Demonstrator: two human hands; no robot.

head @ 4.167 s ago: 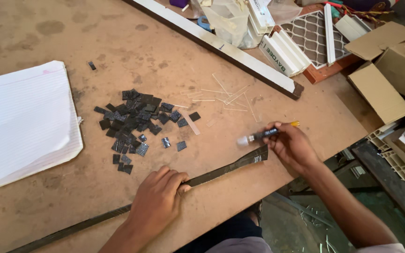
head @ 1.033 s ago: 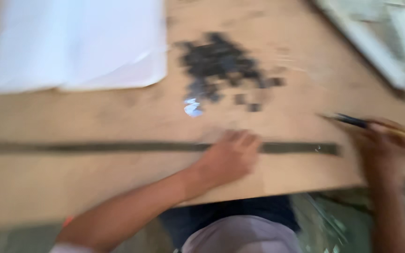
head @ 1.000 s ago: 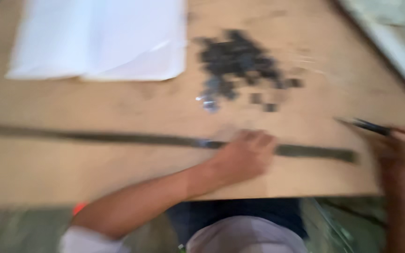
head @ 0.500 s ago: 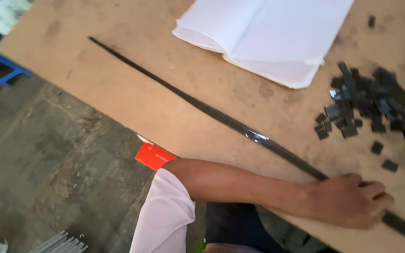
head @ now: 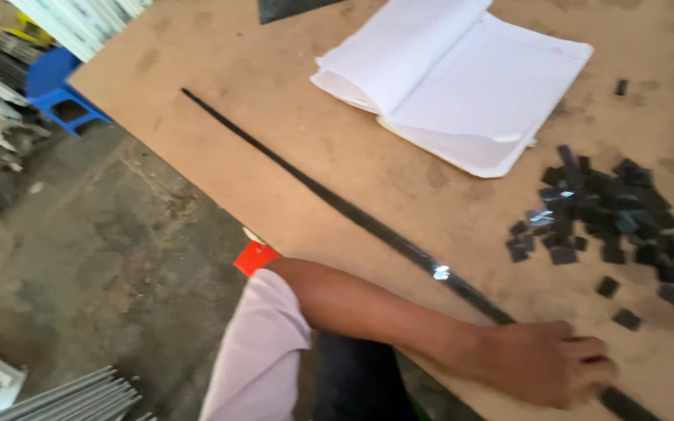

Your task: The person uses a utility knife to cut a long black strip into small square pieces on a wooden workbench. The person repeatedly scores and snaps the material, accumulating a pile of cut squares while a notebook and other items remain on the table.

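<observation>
Left hand (head: 551,365): palm down, fingers flat, pressing on the black metal strip (head: 337,204), apparently steadying it; not clasped | strip: lies diagonally across the wooden tabletop (head: 274,140) | black cut pieces (head: 610,218): heaped just beyond | open notebook (head: 454,78): farther back | right hand: out of view.

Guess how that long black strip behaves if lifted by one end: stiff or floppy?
The long black strip is very thin for its length, so it would probably sag or whip if lifted by one end. Lying flat on the wooden table, it seems unlikely to roll. The left hand pressing it hints it slides easily.
</observation>
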